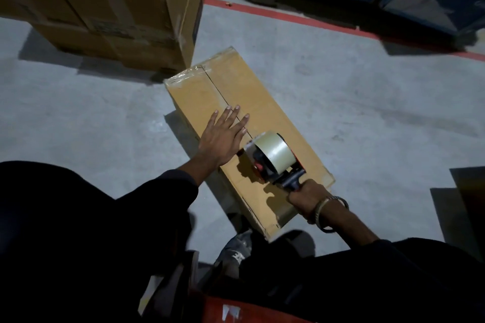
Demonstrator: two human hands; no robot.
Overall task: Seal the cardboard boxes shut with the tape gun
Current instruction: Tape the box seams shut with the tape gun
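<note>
Box point(246, 134) lay flat on the concrete floor point(354, 113), long axis running away from the person, near a stack of larger cartons point(110, 8). Centre seam point(219, 92) ran the length of the top; its far part was bare. Clear tape showed across the far end edge.

Left hand point(223, 136) lay flat on the top, fingers straight and spread, tips reaching the seam, holding nothing, only pressing the flaps down. Right hand point(305, 195) was wrapped round the handle of the tape gun point(273, 160). Gun sat over the seam, in the near half of the box, roll point(271, 149) upward, nose toward the left hand. Whether tape was already stuck down behind it could not be told; the near end was in shadow.

Judgement: a seam run was in hand, gun headed toward the far end. To do it well: keep the nose pressed firmly and centred on the seam, hold a steady angle, slide the left hand ahead so the flaps stay flush and the fingers stay out of the path, carry the strip over the far edge before cutting.
</note>
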